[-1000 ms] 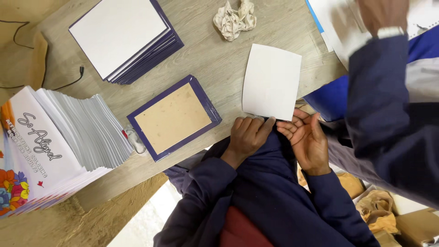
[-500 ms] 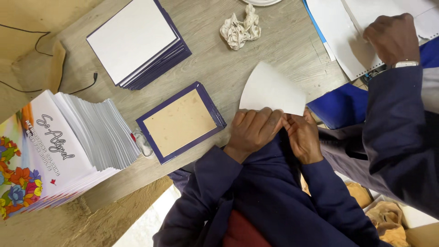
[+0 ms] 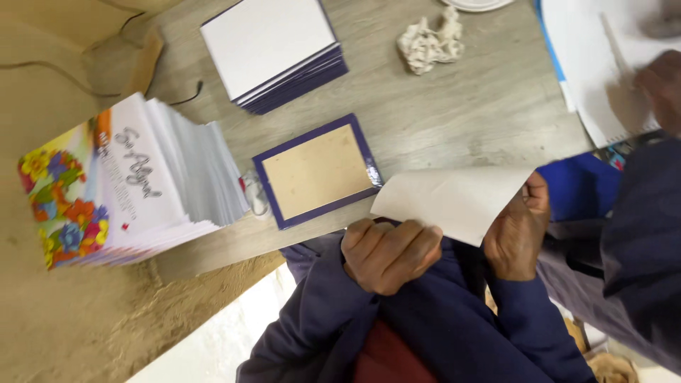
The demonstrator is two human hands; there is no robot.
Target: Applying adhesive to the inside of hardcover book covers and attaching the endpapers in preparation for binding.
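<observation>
A white paper sheet (image 3: 454,198) is lifted off the grey table (image 3: 468,106) and curls over its near edge. My right hand (image 3: 516,237) grips the sheet's right side, thumb on top. My left hand (image 3: 390,255) is curled into a fist at the sheet's lower left edge and pinches it. Just left of the sheet, a purple-bordered frame card with a tan centre (image 3: 316,171) lies flat on the table.
A stack of purple-edged white cards (image 3: 273,50) lies at the back. At the left stands a fanned pile of flowered printed cards (image 3: 128,188). Crumpled paper (image 3: 430,41) sits at the back. Another person's hand (image 3: 663,85) and dark sleeve (image 3: 638,241) reach over white papers at the right.
The sheet lay flat on the table; both my hands have lifted it and turned it sideways toward me. The other person's hand has moved over the papers at the right.
</observation>
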